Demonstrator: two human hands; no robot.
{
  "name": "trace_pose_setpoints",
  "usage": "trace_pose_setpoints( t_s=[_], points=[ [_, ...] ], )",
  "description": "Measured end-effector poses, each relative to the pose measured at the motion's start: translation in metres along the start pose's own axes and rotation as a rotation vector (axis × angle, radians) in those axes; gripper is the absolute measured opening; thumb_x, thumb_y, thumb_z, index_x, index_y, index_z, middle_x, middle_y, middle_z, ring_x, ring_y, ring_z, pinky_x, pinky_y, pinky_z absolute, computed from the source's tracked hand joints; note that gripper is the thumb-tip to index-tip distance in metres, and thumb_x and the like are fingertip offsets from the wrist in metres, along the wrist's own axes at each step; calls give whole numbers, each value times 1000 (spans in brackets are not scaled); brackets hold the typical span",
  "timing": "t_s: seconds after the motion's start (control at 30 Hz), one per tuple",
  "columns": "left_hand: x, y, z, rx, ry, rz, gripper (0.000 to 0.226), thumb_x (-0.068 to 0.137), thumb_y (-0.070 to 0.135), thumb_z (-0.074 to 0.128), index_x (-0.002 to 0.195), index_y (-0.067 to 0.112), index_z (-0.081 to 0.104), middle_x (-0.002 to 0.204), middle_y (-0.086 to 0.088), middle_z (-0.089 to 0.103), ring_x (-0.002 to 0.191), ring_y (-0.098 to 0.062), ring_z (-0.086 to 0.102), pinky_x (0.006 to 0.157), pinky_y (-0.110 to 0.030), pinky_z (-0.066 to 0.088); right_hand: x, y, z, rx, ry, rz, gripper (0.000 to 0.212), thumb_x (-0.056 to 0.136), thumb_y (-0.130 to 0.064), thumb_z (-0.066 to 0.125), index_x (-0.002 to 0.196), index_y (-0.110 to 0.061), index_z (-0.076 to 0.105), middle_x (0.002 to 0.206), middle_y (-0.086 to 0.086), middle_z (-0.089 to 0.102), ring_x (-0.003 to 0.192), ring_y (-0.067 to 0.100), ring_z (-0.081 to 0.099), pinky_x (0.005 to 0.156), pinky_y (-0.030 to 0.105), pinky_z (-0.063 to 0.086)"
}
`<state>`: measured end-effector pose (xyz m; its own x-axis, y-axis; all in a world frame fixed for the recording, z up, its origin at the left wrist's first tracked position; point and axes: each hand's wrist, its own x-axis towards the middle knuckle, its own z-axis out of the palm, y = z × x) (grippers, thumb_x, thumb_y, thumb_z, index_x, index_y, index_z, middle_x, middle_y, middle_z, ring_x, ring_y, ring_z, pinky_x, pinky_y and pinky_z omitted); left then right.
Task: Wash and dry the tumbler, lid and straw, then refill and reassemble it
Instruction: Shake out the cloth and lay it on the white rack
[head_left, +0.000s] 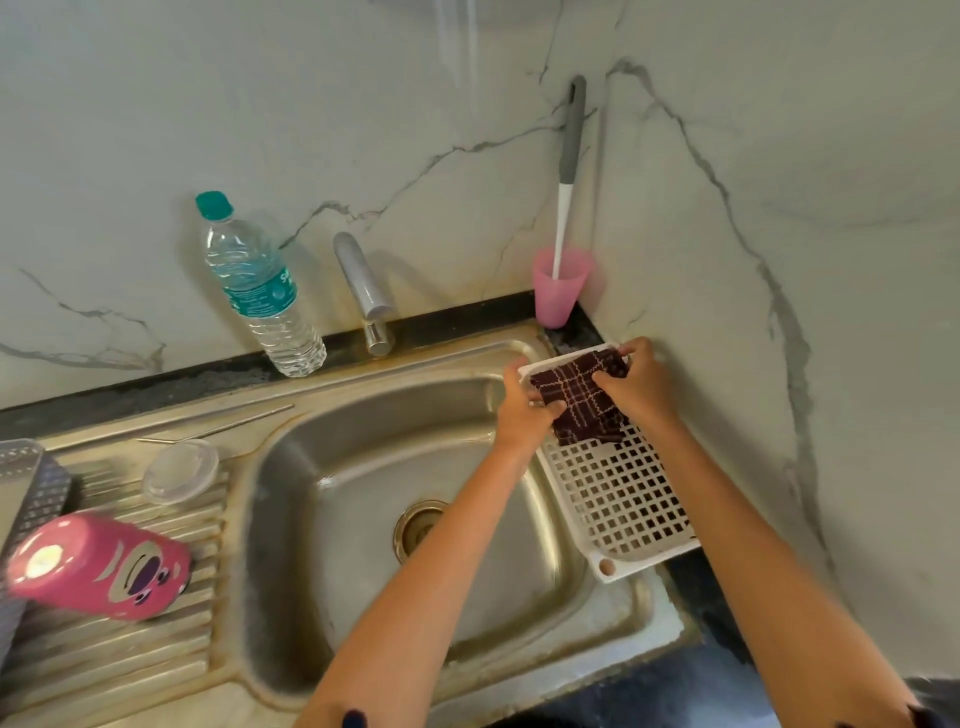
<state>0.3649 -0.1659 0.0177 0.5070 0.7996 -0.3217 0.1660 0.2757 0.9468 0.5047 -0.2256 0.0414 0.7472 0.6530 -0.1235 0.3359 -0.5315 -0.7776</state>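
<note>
The person looks to be at the drying step, getting the cloth (576, 395) ready. Both hands are on it, on the white tray (618, 499) at the right side of the sink (337, 545). The left hand (524, 402) pinches the cloth's left edge with curled fingers. The right hand (641, 382) has its fingers clamped on the far corner.

Next, the cloth likely has to be lifted and carried across to the left side of the sink, where the things wait.

There the tumbler (104, 564) lies on its side on the ridged board. It is pink with a funny bear face and a shiny bottom. The clear round lid (181, 470) lies just behind it, and the thin metal straw (218, 423) lies behind the lid. A water bottle (260, 291) stands behind the sink for the refill.
</note>
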Motion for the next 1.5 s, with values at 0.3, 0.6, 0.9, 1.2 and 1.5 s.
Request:
trace_pose_setpoints(
  t_s=[0.3, 0.6, 0.9, 1.2, 1.5],
  points=[
    [16, -13, 20, 783, 135, 267, 43, 86, 8, 66, 127, 14, 58, 127, -8, 44, 116, -24, 46, 100, -34, 44, -4, 25, 30, -341, 42, -312, 41, 88, -7, 64, 128, -6, 59, 130, 10, 55, 121, 25, 46, 103, 33, 38],
    [19, -16, 11, 1094, 87, 290, 43, 90, 32, 64, 132, 24, 57, 140, -1, 50, 134, -25, 33, 106, -41, 32, -4, 32, 36, -346, 20, -304, 37, 91, -9, 61, 128, -5, 60, 135, 10, 52, 124, 24, 47, 105, 32, 37],
    [-4, -31, -18, 574, 257, 258, 29, 96, 24, 58, 119, 8, 52, 118, -6, 54, 110, -21, 51, 94, -35, 45, 0, 29, 30, -320, -27, -265, 36, 91, -6, 62, 126, -5, 61, 133, 10, 53, 122, 25, 50, 104, 33, 38],
    [-2, -32, -31, 427, 156, 93, 35, 98, 31, 55, 123, 8, 49, 116, -6, 57, 105, -20, 56, 81, -28, 40, -6, 24, 30, -357, -14, -259, 34, 94, -10, 56, 127, -2, 60, 134, 12, 57, 123, 27, 53, 104, 36, 40],
    [-14, -39, -69, 324, 241, 121, 32, 99, 29, 53, 124, 9, 50, 102, 4, 56, 94, -12, 55, 75, -20, 39, -28, -6, 40, -284, 79, -379, 23, 93, -8, 55, 112, -4, 68, 115, 10, 66, 109, 23, 59, 99, 32, 43]
  ],
)
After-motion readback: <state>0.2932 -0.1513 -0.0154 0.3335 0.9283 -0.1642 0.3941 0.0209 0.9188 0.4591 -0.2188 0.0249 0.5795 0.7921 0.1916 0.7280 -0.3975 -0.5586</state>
